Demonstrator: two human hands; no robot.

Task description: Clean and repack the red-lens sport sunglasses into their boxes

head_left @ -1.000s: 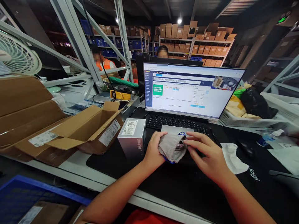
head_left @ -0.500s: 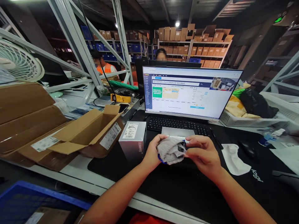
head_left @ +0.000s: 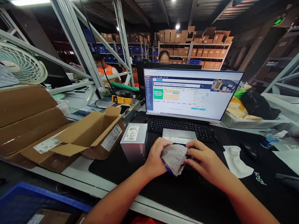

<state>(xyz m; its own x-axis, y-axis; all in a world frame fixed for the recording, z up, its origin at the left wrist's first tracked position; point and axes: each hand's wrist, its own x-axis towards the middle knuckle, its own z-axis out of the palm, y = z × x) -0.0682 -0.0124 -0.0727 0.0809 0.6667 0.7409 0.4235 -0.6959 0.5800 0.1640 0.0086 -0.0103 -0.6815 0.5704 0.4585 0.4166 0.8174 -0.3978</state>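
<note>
Between my hands is a small grey fabric pouch (head_left: pixel 174 156) with a bit of blue along its edge; what it contains is hidden. My left hand (head_left: pixel 157 157) is wrapped round its left side. The fingers of my right hand (head_left: pixel 202 158) pinch its right edge near the top. Just beyond the pouch lies a silver-white box part (head_left: pixel 179 134), open at the top and partly covered by my hands. A silver carton (head_left: pixel 134 141) with a white label and the word "Wakening" stands left of my left hand.
An open cardboard box (head_left: pixel 93 133) sits at the left, near stacked brown cartons (head_left: pixel 25 115). Behind my hands are a keyboard (head_left: pixel 182 126) and a lit monitor (head_left: pixel 187 93). To the right lie a white moulded piece (head_left: pixel 237 160), a mouse (head_left: pixel 251 152) and a spray bottle (head_left: pixel 272 139).
The pouch has turned and dropped slightly; its crumpled opening faced me before, and now a smoother grey side shows. Both hands have shifted a little lower with it.
</note>
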